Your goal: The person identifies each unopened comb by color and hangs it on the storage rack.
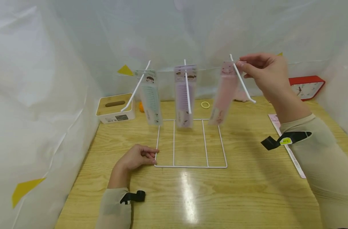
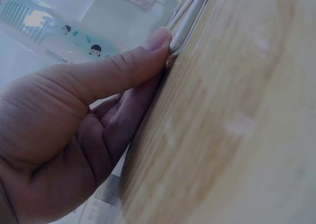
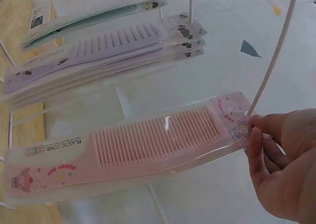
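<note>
My right hand (image 1: 268, 71) pinches the top of a packaged pink comb (image 3: 158, 140) between thumb and fingers. That package hangs at the right prong (image 1: 244, 84) of a white wire rack (image 1: 191, 166), its lower end slanting left. Several packaged purple combs (image 1: 180, 98) hang on the middle prong, and green ones (image 1: 151, 98) on the left prong. Down on the tabletop, my left hand (image 1: 135, 157) grips the rack's base near its front left corner. In the left wrist view, the thumb (image 2: 158, 40) lies against the white wire.
A white tissue box with a wooden lid (image 1: 116, 109) stands at the back left, near an orange object (image 1: 141, 107). Behind the rack lies a yellow ring (image 1: 205, 105). A red clock (image 1: 307, 88) is at the back right. A flat pink package (image 1: 274, 119) lies partly behind my right forearm.
</note>
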Tool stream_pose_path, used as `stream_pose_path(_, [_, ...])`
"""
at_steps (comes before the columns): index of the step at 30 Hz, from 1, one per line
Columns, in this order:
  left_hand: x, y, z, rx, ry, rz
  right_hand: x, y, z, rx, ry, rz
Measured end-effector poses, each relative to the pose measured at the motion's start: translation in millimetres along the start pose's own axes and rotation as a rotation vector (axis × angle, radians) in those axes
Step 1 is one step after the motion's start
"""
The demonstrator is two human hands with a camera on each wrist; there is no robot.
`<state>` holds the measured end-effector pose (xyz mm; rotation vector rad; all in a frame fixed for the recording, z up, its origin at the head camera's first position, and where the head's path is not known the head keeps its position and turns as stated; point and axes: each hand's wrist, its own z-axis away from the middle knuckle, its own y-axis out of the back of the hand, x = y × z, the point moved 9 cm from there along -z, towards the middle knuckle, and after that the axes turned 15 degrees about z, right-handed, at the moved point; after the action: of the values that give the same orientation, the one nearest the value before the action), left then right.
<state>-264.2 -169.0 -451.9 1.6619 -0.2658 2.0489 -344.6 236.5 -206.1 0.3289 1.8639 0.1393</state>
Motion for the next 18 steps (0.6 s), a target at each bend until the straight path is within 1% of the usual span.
stream_pose_path(5, [-0.7,0.3,-0.6,0.002,0.004,0.001,2,0,-9.3,0.011,0.012,0.039])
stream_pose_path(8, [-1.6,0.5,-2.0,0.003,0.005,0.008,5,1,-12.4,-0.010,-0.006,0.003])
stream_pose_path(11, [-1.4,0.9,-3.5,-0.004,-0.008,0.008,10,3,-12.1,-0.034,-0.041,-0.042])
stream_pose_path(12, [-1.4,0.9,-3.9,-0.006,-0.009,0.012,12,5,-10.9,-0.040,-0.054,-0.035])
stream_pose_path(14, [-1.2,1.3,-4.2,-0.008,-0.013,0.012,17,8,-7.5,-0.048,-0.080,0.014])
stream_pose_path(18, [-1.6,1.6,-4.2,-0.006,-0.010,0.005,33,15,2.5,-0.074,-0.112,0.177])
